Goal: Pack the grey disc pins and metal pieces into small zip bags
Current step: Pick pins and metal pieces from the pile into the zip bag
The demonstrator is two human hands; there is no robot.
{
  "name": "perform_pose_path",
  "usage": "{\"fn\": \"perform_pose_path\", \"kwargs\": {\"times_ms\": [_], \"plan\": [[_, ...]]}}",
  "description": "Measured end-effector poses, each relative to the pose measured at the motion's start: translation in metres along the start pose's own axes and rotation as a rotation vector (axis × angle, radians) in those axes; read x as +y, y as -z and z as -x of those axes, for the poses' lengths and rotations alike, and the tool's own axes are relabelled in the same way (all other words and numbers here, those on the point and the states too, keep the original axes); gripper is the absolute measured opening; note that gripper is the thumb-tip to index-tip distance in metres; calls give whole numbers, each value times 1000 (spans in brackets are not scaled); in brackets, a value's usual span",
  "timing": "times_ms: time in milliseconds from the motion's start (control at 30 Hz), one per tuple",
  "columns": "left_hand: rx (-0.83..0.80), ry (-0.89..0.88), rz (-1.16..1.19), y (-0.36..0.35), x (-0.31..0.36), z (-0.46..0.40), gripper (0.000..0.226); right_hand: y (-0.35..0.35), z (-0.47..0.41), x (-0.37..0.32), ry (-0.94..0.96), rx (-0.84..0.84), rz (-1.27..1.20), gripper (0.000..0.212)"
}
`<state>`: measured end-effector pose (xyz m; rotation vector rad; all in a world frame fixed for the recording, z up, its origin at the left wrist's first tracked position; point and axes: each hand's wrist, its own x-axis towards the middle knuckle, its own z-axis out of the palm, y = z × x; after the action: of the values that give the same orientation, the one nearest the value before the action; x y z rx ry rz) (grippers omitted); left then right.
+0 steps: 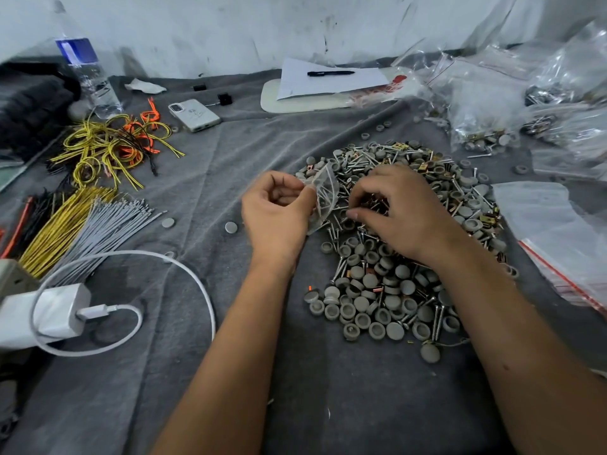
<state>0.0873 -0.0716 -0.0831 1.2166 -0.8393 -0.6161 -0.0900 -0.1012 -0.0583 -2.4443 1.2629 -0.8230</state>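
Grey cloth-covered tabletop [230, 159] held big loose heap of grey disc pins and metal screws [394, 284], mostly unpacked. Our left hand [276, 208] pinched small clear zip bag [323, 198]; right hand [404, 211] gripped copper pieces over heap. Filled clear bags [486, 126] far right.

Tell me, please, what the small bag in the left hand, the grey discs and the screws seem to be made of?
Small bag: thin clear plastic, glossy; the pile shows through it. Grey discs: probably moulded plastic or rubber, matt, uniformly grey, some hollow underneath. Screws: metal, apparently steel, with bright silvery shine and threaded shafts.
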Motion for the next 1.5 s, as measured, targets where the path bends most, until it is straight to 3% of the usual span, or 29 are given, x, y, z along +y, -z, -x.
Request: {"fn": "perform_pose_path", "kwargs": {"times_ms": [267,600,767,967,1167,1333,1500], "plan": [[-67,-4,-56,-1,1,2,19,-2,0,-6,1,431,-275,13],[-113,-4,-4,-4,3,6,20,-18,0,-15,61,424,-250,9],[-56,-34,53,-3,3,5,21,-19,-2,-15,153,327,-145,12],[92,-3,119,1,2,-3,20,-20,-3,-12,114,328,-144,17],[151,-7,128,1,2,-5,24,-27,-1,-10,39,-7,225,29],[147,6,127,-1,4,-3,24,-26,-3,-19,-25,-148,314,55],[134,12,120,-2,5,-3,21,-20,-2,-24,40,-259,234,38]]}}
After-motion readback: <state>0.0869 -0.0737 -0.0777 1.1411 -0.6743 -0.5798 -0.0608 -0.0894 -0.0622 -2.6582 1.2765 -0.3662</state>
